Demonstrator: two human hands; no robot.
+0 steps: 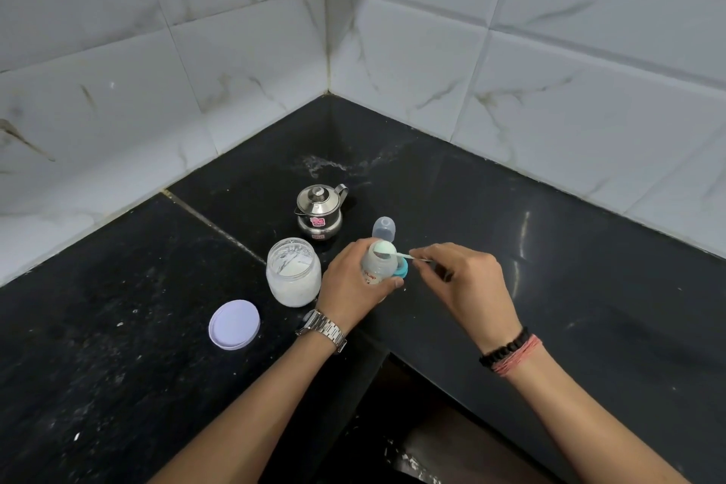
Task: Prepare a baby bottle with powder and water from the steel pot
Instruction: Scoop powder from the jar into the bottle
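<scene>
My left hand (349, 281) grips the clear baby bottle (375, 267), which stands open on the black counter. My right hand (463, 279) pinches the handle of a small pale scoop (387, 249), whose bowl holds white powder right over the bottle's mouth. An open jar of white powder (292, 271) stands just left of the bottle. Behind them sits the lidded steel pot (319, 212). The bottle's clear cap (384, 228) stands behind the bottle, and a teal ring (402, 270) lies beside its base.
The jar's white lid (234, 324) lies upside down on the counter (157, 326) at the front left. White tiled walls meet in a corner behind. The counter's inner edge drops off near my forearms. Powder specks dot the surface.
</scene>
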